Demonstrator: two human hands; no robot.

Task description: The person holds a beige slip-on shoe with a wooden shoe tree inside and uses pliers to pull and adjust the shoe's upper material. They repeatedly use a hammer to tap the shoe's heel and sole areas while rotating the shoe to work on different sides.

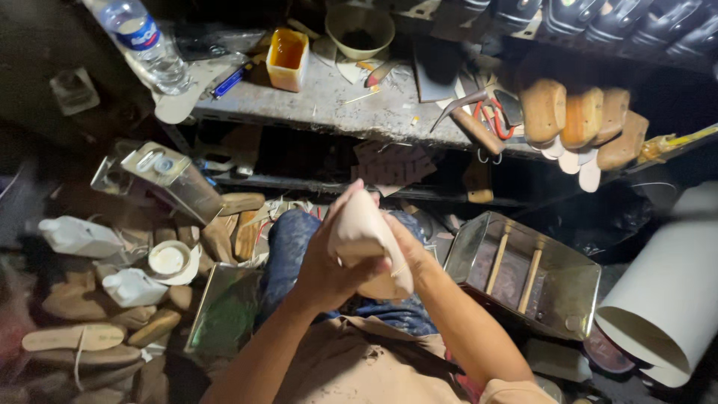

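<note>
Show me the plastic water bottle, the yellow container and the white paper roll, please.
plastic water bottle (146, 46), head view, on its labelled body.
yellow container (287, 58), head view, on its open top.
white paper roll (669, 299), head view, on its outer side.

Shoemaker's workshop — wooden lasts (582, 116), hammer (467, 120), cluttered bench (329, 101).

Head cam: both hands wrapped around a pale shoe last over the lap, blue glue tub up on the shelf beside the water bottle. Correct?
Not quite. The head view shows the tub is yellow-orange, not blue. The rest holds: the left hand and right hand grip the pale shoe last over the lap, and the tub sits on the shelf near the water bottle.
</note>
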